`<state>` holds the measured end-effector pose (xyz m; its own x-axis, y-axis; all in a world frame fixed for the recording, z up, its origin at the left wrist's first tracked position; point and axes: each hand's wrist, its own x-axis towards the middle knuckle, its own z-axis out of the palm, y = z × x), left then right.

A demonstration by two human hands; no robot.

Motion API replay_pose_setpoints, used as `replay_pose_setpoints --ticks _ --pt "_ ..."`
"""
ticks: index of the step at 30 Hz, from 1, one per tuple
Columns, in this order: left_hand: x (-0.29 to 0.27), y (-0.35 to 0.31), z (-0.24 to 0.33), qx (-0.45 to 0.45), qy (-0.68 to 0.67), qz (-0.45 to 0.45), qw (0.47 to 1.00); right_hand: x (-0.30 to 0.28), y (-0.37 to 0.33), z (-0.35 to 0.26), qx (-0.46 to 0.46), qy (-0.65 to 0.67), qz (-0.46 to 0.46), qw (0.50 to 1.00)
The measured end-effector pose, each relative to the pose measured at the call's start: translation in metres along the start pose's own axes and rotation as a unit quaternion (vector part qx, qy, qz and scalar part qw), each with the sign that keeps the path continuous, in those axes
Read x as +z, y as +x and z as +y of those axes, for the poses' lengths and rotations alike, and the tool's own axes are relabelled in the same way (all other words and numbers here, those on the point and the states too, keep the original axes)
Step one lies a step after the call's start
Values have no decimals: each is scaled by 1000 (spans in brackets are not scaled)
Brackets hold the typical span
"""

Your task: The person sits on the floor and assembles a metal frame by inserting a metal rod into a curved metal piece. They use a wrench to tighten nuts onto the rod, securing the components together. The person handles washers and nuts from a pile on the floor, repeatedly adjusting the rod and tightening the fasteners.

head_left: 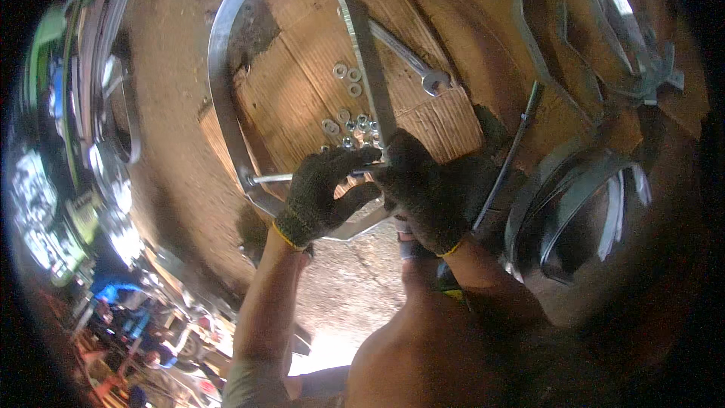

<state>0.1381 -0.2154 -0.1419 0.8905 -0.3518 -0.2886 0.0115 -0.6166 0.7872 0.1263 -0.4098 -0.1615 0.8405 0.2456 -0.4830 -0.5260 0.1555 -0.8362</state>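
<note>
Dark curved edges, glare low centre

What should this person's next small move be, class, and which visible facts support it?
Probably to check the rod lines up with the right leg of the bent metal strap: it runs from the left leg to the left hand, while the right hand is at the right leg. Gloves hide whether the rod already passes through there.

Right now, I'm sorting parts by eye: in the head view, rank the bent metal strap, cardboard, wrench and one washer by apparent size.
1. Bent metal strap and cardboard: too close to rank; the strap partly covers the cardboard.
2. Wrench
3. One washer
</note>
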Motion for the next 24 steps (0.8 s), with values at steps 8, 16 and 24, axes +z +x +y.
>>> replay_pose_setpoints --ticks 8,16,24 --pt "-16 -16 7 -62 -25 26 997 28 -12 -36 -67 35 18 997" --pt "-21 -39 1 -94 -80 52 991 39 -15 -27 -92 -41 2 995" --pt "-19 -45 -10 -63 -46 59 995 32 -17 -18 -94 9 -34 995"
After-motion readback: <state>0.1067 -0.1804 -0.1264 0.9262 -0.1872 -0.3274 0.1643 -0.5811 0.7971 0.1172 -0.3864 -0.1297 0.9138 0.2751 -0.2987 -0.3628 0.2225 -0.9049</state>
